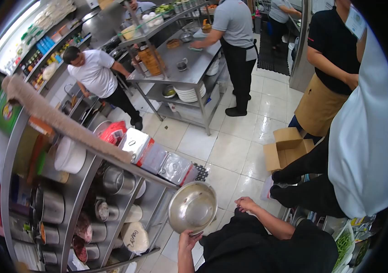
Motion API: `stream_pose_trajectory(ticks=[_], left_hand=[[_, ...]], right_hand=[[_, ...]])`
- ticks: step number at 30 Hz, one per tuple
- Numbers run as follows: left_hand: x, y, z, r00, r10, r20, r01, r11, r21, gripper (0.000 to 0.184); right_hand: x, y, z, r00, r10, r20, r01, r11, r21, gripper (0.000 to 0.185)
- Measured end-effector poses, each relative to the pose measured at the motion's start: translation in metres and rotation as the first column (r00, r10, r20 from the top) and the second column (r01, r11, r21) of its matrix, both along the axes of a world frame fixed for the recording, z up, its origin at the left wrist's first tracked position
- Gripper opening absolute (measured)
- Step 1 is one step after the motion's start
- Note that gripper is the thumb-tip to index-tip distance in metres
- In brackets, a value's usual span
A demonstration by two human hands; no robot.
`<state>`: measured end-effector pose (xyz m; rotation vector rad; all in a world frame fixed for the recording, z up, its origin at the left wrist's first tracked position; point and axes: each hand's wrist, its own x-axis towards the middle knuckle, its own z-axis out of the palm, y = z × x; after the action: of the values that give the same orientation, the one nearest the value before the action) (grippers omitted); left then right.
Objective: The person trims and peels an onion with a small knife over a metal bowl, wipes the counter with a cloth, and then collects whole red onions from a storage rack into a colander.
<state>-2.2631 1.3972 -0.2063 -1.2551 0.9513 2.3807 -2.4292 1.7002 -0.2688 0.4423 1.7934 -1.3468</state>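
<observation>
My left hand grips the near rim of a wide metal bowl. The bowl is tilted so that its shiny inside faces up, with only a few small marks and reflections showing. To the right of the bowl, my right hand hangs in the air over the tiled floor, apart from the bowl. Its fingers are loosely bent and somewhat apart, and nothing shows in them. Beside the bowl on the left is a metal shelf rack holding metal pots and a tub with handwriting.
Large tins stand on the rack near the bowl. An open cardboard box lies on the floor, close to a person in a tan apron. Other people work around a steel table. Green beans fill a container at lower right.
</observation>
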Motion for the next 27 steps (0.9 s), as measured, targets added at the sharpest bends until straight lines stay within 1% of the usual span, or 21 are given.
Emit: stream_pose_trajectory(ticks=[3,6,8,10,13,14,15,16,17,18,19,20,21,22,23,25,26,27], left_hand=[[-0.059,0.050,0.014,0.993,-0.092,-0.073,0.095,0.995,0.025,0.045],[-0.097,0.085,0.015,0.989,-0.118,-0.086,0.126,0.988,0.094,0.047],[-0.116,0.104,0.038,0.989,-0.093,-0.114,0.100,0.993,0.061,0.046],[-0.134,0.109,0.047,0.987,-0.075,-0.141,0.080,0.996,0.034,0.047],[-0.168,0.112,0.042,0.989,-0.025,-0.144,0.013,0.997,-0.082,0.043],[-0.182,0.105,0.031,0.985,-0.077,-0.152,0.053,0.986,-0.156,0.044],[-0.207,0.116,0.057,0.980,-0.023,-0.197,-0.031,0.963,-0.267,0.047],[-0.226,0.116,0.055,0.989,0.027,-0.148,-0.071,0.951,-0.301,0.052],[-0.247,0.113,0.055,0.987,-0.051,-0.150,-0.016,0.909,-0.416,0.054],[-0.272,0.115,0.054,0.986,-0.039,-0.161,-0.044,0.877,-0.479,0.041],[-0.296,0.113,0.036,0.979,-0.070,-0.193,-0.047,0.839,-0.543,0.039],[-0.319,0.111,0.025,0.973,-0.178,-0.144,0.063,0.814,-0.578,0.040],[-0.352,0.119,0.046,0.960,-0.225,-0.169,0.090,0.813,-0.575,0.039],[-0.382,0.124,0.051,0.938,-0.308,-0.159,0.153,0.781,-0.606,0.037],[-0.411,0.131,0.051,0.909,-0.394,-0.134,0.228,0.741,-0.632,0.033],[-0.474,0.158,0.063,0.865,-0.468,-0.180,0.317,0.789,-0.526,0.037],[-0.504,0.175,0.073,0.862,-0.472,-0.184,0.360,0.826,-0.435,0.036],[-0.532,0.193,0.087,0.857,-0.480,-0.189,0.400,0.849,-0.345,0.036]], right_hand=[[-0.055,0.039,-0.034,0.983,-0.178,0.041,0.172,0.978,0.118,0.035],[-0.112,0.063,-0.047,0.948,-0.316,0.038,0.305,0.936,0.177,0.033],[-0.154,0.069,-0.070,0.949,-0.316,-0.012,0.309,0.919,0.243,0.035],[-0.195,0.077,-0.068,0.985,-0.164,-0.054,0.173,0.932,0.318,0.033],[-0.242,0.090,-0.039,0.989,-0.121,-0.081,0.143,0.915,0.377,0.034],[-0.257,0.102,-0.040,0.990,-0.100,-0.095,0.130,0.906,0.402,0.034],[-0.274,0.115,-0.042,0.991,-0.077,-0.109,0.117,0.896,0.429,0.034],[-0.288,0.130,-0.045,0.991,-0.053,-0.120,0.102,0.883,0.459,0.034],[-0.301,0.150,-0.046,0.988,-0.048,-0.145,0.111,0.877,0.467,0.033],[-0.307,0.172,-0.053,0.986,-0.043,-0.161,0.115,0.874,0.472,0.032],[-0.312,0.195,-0.064,0.983,-0.038,-0.178,0.120,0.871,0.476,0.031],[-0.309,0.220,-0.078,0.965,0.016,-0.262,0.134,0.828,0.545,0.027],[-0.305,0.238,-0.074,0.980,-0.085,-0.179,0.171,0.820,0.546,0.027],[-0.298,0.252,-0.066,0.976,-0.196,-0.098,0.217,0.810,0.546,0.027],[-0.288,0.266,-0.064,0.960,-0.266,-0.086,0.269,0.797,0.541,0.027],[-0.261,0.285,-0.059,0.906,-0.419,-0.058,0.381,0.749,0.543,0.029],[-0.248,0.288,-0.056,0.865,-0.500,-0.045,0.441,0.713,0.545,0.030],[-0.240,0.286,-0.040,0.848,-0.530,0.025,0.425,0.705,0.567,0.027]])
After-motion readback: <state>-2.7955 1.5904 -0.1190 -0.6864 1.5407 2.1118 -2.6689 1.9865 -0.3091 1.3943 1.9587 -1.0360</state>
